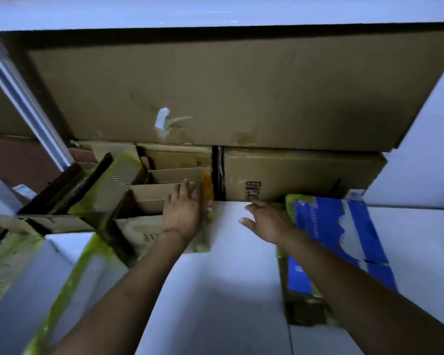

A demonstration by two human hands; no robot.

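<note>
The left hand (pixel 182 211) is lying flat over the near right corner of the open box (pixel 164 193). Its fingers (pixel 187 187) are straight and close together, gripping nothing as far as I can tell. It is probably steadying the box or feeling into it, since the big carton (pixel 215 93) is sitting across the top and leaving only a low gap. A clear bag (pixel 207 188) with something orange inside is standing just right of those fingers, between the open box and the printed carton (pixel 292 175); blur is hiding whether the hand is touching it. The right hand (pixel 267 221) is lying low over the white surface (pixel 228 265), fingers (pixel 253 204) spread wide and holding nothing. Their tips are reaching the surface's far edge, where the printed carton is meeting it, so the hand is likely bracing that carton or getting ready to pull it. A blue pack (pixel 338 231) is lying along the surface's right edge, just beside the right wrist
</note>
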